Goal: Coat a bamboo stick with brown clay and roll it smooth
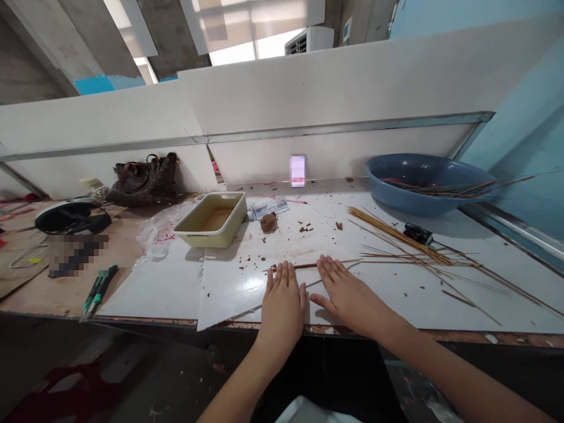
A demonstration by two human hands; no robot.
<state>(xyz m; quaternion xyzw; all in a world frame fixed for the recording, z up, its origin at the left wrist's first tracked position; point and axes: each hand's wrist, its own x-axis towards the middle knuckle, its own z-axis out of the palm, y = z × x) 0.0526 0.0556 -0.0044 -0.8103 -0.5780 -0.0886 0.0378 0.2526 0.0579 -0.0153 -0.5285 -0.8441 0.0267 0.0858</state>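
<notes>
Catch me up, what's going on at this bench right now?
A person has both bare hands flat, palms down, on a white board. The left hand and right hand sit with their fingertips at a thin wooden stick. Ahead lie a lump of brown clay and scattered crumbs. To the right are a pile of thin wooden sticks and a blue basin; to the left is a cream tray.

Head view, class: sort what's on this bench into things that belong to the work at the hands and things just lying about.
Belonging, judging by what lies around the hands:
left hand, right hand, thin wooden stick, bundle of wooden sticks, brown clay lump, cream tray, blue basin

Lying about:
leather handbag, upright phone, green-handled tool
</notes>
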